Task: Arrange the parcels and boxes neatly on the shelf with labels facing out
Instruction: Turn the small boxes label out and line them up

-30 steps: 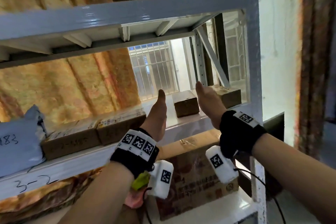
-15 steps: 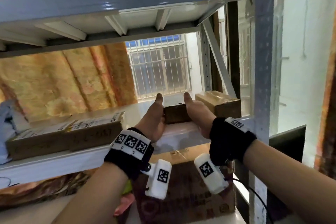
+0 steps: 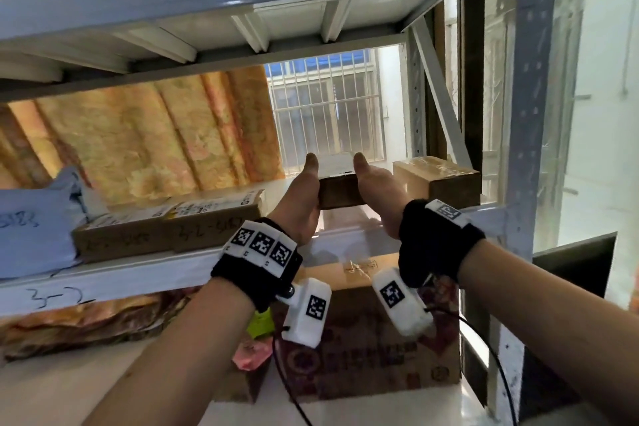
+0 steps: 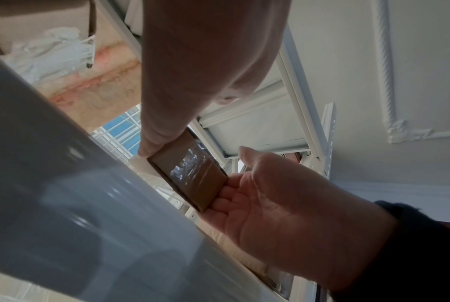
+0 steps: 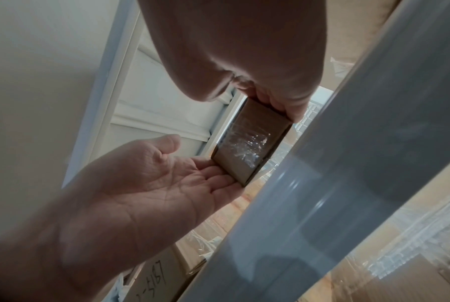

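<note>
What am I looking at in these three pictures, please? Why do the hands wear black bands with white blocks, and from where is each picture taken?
No machine here: a person works with bare hands and wears cameras. The big picture comes from a head camera; the other two come from cameras on the wrists, the white blocks on the black bands.

The left hand and right hand press a small cardboard box between them, one hand on each side, on a grey metal shelf. In the wrist pictures its near face shows clear tape.

On the same shelf lie another cardboard box to the right, two flat boxes with handwritten numbers to the left, and a blue-grey mailer bag at far left.
</note>
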The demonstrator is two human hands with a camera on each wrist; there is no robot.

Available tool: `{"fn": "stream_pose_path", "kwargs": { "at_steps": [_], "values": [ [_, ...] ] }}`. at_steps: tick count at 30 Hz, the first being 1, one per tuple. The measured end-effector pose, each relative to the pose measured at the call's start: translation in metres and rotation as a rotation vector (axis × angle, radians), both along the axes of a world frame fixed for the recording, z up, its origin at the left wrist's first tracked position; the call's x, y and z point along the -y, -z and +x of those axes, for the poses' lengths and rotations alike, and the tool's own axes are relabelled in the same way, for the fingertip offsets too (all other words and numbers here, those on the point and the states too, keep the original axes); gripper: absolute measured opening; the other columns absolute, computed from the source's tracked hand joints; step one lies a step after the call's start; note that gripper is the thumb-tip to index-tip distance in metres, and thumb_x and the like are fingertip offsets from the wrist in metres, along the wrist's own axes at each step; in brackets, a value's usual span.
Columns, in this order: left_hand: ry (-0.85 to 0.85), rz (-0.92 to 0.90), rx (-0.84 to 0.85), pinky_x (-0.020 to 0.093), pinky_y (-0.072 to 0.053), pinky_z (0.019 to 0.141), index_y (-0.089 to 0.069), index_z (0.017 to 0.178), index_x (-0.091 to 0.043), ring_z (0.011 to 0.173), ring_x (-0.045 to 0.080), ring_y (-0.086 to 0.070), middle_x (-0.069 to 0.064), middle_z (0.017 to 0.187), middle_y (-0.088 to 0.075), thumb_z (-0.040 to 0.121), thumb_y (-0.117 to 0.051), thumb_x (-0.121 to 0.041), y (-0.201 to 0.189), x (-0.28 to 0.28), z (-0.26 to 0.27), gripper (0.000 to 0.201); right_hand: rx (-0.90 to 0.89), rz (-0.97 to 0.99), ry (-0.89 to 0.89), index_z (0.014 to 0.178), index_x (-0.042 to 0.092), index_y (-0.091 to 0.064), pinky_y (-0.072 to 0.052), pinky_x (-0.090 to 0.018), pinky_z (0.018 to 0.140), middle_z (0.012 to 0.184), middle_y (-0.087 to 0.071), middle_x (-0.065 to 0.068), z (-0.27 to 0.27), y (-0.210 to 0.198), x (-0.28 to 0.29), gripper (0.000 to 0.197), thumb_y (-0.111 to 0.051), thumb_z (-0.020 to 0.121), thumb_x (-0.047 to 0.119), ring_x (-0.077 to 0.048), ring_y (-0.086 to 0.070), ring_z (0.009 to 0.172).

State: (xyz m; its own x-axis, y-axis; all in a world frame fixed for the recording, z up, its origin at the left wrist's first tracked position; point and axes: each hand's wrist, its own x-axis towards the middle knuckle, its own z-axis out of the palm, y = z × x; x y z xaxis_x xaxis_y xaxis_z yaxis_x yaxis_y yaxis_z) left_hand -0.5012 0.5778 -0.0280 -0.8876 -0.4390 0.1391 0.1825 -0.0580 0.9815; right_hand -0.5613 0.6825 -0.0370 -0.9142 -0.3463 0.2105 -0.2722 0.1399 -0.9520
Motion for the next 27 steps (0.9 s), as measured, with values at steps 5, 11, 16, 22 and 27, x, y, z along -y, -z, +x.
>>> {"fn": "stream_pose_path", "kwargs": {
  "at_steps": [5,11,16,22,27],
  "values": [
    [0.006,-0.029,-0.041,0.027,-0.051,0.087,-0.060,0.123,-0.005,0.096,0.015,-0.070,0.009,0.111,-0.072,0.104,-0.021,-0.051,0.002,-0.001,0.019,0.063,-0.013,-0.054,-0.007,0.129,0.009,-0.053,-0.034,-0.033,0.092,0.116,-0.057,-0.005,0.013,0.000,0.006,0.060,-0.029,0.101,0.056,-0.023,-0.052,0.110],
    [0.007,-0.134,-0.031,0.040,-0.031,0.115,-0.058,0.129,-0.022,0.114,0.012,-0.060,-0.001,0.120,-0.068,0.103,-0.023,-0.054,0.021,-0.006,0.032,0.054,-0.060,-0.179,0.055,0.124,0.014,-0.057,-0.044,-0.037,0.096,0.116,-0.064,-0.007,0.019,0.012,0.013,0.052,-0.032,0.101,0.054,-0.023,-0.059,0.110],
    [0.090,-0.058,0.078,0.025,-0.057,0.078,-0.052,0.136,-0.008,0.083,0.018,-0.072,0.007,0.096,-0.074,0.103,-0.022,-0.054,0.016,0.004,0.038,0.064,-0.226,-0.077,0.117,0.115,0.013,-0.063,-0.046,-0.041,0.096,0.112,-0.067,-0.012,0.027,0.009,0.007,0.047,-0.033,0.103,0.048,-0.028,-0.060,0.105],
    [0.212,0.051,0.244,0.029,-0.046,0.095,-0.054,0.114,0.006,0.106,0.024,-0.056,0.019,0.113,-0.058,0.098,-0.023,-0.063,0.008,0.019,0.044,0.077,-0.484,0.235,0.171,0.130,0.019,-0.062,-0.048,-0.034,0.097,0.122,-0.070,-0.006,0.024,-0.010,-0.003,0.038,-0.057,0.094,0.029,-0.027,-0.063,0.112],
    [0.172,0.140,0.219,0.028,-0.046,0.081,-0.053,0.101,0.004,0.086,0.018,-0.052,0.012,0.096,-0.050,0.099,-0.030,-0.059,0.012,0.023,0.048,0.067,-0.510,0.262,0.112,0.138,0.020,-0.055,-0.051,-0.037,0.100,0.124,-0.069,-0.004,0.026,-0.014,-0.006,0.055,-0.066,0.084,0.023,-0.023,-0.064,0.112]
  ]
}}
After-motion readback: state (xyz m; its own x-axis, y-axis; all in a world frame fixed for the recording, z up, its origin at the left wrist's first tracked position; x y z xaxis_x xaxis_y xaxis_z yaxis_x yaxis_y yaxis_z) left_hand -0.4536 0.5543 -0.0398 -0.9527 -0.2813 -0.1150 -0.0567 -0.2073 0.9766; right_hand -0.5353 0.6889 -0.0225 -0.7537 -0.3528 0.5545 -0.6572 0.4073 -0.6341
